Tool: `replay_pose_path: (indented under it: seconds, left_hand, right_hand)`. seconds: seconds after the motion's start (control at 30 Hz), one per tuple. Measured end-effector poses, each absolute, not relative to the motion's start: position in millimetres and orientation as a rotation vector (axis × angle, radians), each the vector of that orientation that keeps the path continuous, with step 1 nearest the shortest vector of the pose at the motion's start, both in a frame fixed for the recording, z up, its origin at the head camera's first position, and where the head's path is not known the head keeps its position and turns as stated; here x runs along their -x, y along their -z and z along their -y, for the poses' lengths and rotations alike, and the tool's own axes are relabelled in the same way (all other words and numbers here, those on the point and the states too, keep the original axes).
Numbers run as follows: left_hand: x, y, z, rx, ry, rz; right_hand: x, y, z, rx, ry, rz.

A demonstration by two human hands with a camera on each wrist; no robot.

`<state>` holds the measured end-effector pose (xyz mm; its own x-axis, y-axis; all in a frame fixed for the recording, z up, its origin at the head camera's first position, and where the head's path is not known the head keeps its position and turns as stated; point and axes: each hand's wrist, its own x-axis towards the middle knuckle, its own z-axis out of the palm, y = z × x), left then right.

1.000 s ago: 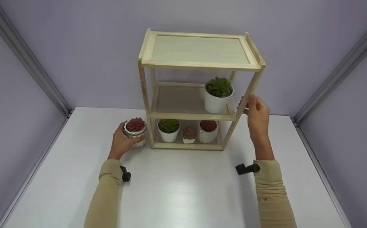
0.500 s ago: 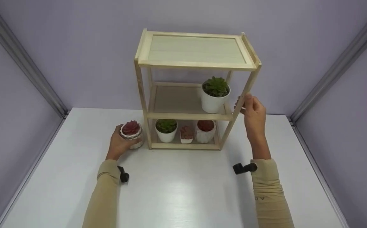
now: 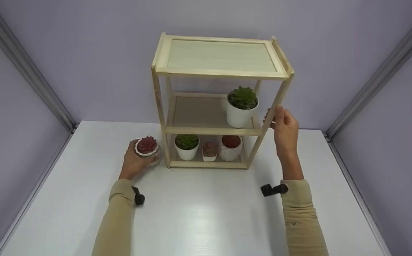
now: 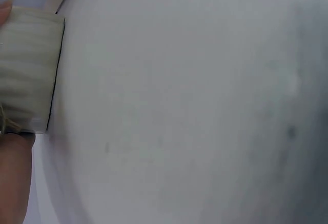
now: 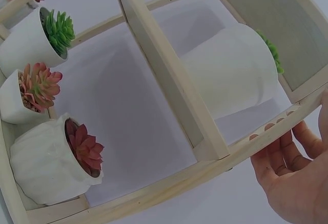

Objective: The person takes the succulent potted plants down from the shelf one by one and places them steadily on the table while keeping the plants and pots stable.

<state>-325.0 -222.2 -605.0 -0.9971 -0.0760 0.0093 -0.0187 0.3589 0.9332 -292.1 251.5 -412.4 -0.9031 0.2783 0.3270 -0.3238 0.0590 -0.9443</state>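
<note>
Clasping a potted red succulent is the left hand; the right hand is gripping the wooden shelf.

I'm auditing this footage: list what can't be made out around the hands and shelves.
Head: left hand, fingers mostly behind the held pot.
Head: lower shelf, back hidden by middle shelf.
Left wrist: pot's plant, cut off by left edge.
Right wrist: right hand, partly cut off by right edge.

- The right hand gripped a pale wooden rack.
- A round white pot stood on its middle shelf.
- Its lower shelf bore three white-potted succulents: green, pink, red.
</note>
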Motion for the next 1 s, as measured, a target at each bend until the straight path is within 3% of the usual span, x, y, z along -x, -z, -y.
replay_pose_path:
  seconds: [1.0]
  left_hand:
    - [312.9, 601.9, 213.8, -0.163, 1.759, 2.52]
  right_hand:
    - [291.0, 413.5, -252.0, -0.061, -1.906, 1.905]
